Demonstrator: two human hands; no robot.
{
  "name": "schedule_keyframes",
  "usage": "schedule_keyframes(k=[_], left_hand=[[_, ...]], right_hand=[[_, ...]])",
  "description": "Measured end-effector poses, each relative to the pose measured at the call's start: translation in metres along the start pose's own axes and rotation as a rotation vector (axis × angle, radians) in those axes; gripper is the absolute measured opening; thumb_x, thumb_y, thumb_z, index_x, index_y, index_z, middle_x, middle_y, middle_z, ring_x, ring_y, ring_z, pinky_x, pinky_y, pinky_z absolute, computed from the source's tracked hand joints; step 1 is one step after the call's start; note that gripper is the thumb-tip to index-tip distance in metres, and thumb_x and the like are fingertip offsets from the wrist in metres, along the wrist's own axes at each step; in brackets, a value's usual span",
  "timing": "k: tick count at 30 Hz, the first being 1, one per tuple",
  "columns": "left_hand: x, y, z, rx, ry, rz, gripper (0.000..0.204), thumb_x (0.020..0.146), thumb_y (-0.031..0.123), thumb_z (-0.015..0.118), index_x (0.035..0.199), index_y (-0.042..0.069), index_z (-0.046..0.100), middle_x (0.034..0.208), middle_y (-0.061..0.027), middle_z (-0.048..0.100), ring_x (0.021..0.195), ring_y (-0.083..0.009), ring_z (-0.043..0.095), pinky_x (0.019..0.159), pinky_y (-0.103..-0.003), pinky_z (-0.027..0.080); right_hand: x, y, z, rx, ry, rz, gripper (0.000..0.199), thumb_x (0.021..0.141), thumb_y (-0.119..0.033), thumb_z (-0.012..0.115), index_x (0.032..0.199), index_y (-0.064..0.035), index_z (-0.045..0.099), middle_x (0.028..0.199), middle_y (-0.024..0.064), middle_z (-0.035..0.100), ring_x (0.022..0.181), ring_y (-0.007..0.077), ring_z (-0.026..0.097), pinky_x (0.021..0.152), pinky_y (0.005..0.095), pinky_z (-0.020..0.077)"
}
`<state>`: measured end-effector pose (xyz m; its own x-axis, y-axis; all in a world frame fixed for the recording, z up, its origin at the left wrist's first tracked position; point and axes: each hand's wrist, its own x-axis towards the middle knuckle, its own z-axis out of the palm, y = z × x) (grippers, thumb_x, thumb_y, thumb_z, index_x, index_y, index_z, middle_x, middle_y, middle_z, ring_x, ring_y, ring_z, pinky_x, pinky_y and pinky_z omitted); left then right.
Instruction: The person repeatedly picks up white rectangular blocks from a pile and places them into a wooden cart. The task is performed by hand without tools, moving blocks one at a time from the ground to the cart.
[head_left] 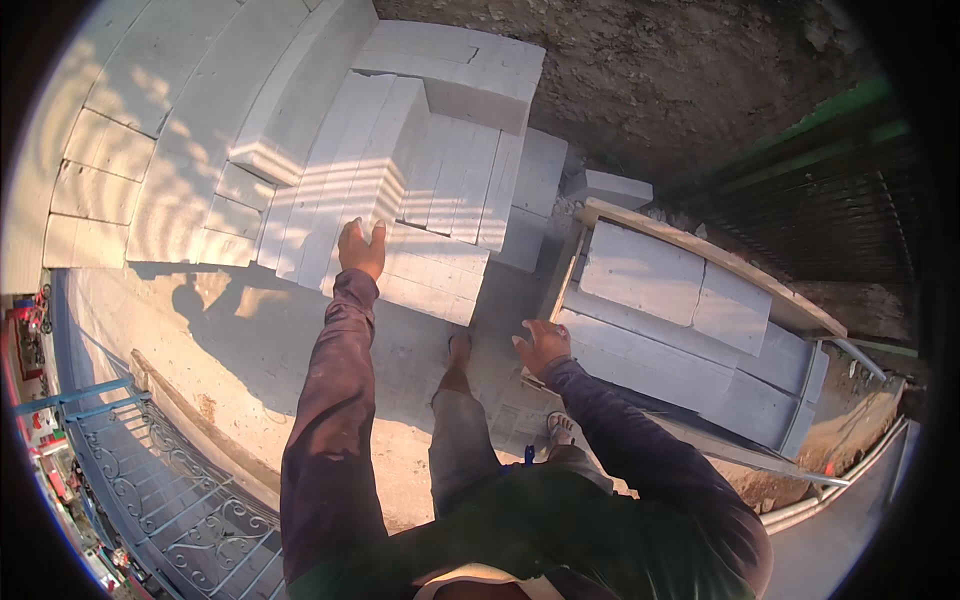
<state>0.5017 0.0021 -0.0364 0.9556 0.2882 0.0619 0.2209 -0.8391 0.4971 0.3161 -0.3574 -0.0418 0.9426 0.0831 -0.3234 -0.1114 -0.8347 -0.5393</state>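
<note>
My left hand (362, 250) reaches out over the near side of a large stack of pale grey, smooth concrete blocks (430, 270). Its thumb and fingers are apart, and it grips nothing that I can see; whether the fingertips touch the block below cannot be made out. Further right, my right hand (543, 343) hovers by the near left corner of a wood-sided handcart (700, 250), fingers spread and holding nothing. Several similar blocks (640, 272) lie inside the cart, some on top of others.
Metal handles (860, 360) stick out at the cart's right end. A blue scrollwork railing (190, 500) runs along the lower left. Dark corrugated sheeting (830, 225) stands beyond the cart, beside rough soil (660, 70). My feet are between stack and cart.
</note>
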Motion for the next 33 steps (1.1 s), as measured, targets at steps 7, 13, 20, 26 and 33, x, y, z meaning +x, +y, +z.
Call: schedule_keyframes(k=[7,13,20,26,33], left_hand=[[0.154,0.007,0.103,0.487,-0.202,0.131,0.101,0.081,0.074,0.052,0.153,0.012,0.019,0.158,-0.0229,0.008,0.146,-0.0418,0.005,0.116,-0.058,0.003],[0.165,-0.003,0.108,0.508,-0.109,0.200,0.102,0.079,0.055,0.068,0.155,0.018,0.011,0.160,-0.0198,0.005,0.147,-0.0404,0.007,0.117,-0.057,0.006],[0.175,0.011,0.108,0.545,-0.109,0.267,0.093,0.081,0.050,0.067,0.153,0.012,0.021,0.157,-0.0227,0.015,0.144,-0.0423,0.016,0.114,-0.059,0.015],[0.185,-0.006,0.120,0.509,0.051,0.526,0.082,0.083,0.047,0.069,0.147,0.008,0.035,0.147,-0.0263,0.035,0.135,-0.0441,0.035,0.105,-0.058,0.032],[0.176,-0.023,0.110,0.699,-0.115,0.544,0.096,0.085,0.056,0.063,0.148,-0.005,0.024,0.150,-0.0329,0.022,0.139,-0.0478,0.024,0.112,-0.056,0.025]], right_hand=[[0.126,-0.049,0.055,0.080,-0.114,0.369,0.054,0.085,-0.044,0.062,0.128,-0.0129,0.052,0.119,0.0133,0.058,0.116,0.0337,0.054,0.105,0.0500,0.0324],[0.225,-0.045,0.073,0.104,0.016,0.560,0.075,0.083,-0.048,0.064,0.143,-0.0124,0.036,0.140,0.0191,0.041,0.129,0.0365,0.041,0.107,0.0540,0.0283],[0.361,-0.001,0.109,-0.110,0.126,0.739,0.087,0.084,-0.051,0.062,0.151,-0.0118,0.023,0.152,0.0213,0.024,0.140,0.0381,0.026,0.108,0.0613,0.0247],[0.367,0.023,0.151,0.041,0.081,0.652,0.094,0.081,-0.056,0.064,0.150,-0.0071,0.021,0.149,0.0244,0.026,0.134,0.0385,0.036,0.105,0.0614,0.0299],[0.364,0.024,0.145,0.036,0.139,0.624,0.093,0.082,-0.059,0.062,0.150,-0.0101,0.022,0.147,0.0199,0.029,0.131,0.0358,0.040,0.104,0.0631,0.0303]])
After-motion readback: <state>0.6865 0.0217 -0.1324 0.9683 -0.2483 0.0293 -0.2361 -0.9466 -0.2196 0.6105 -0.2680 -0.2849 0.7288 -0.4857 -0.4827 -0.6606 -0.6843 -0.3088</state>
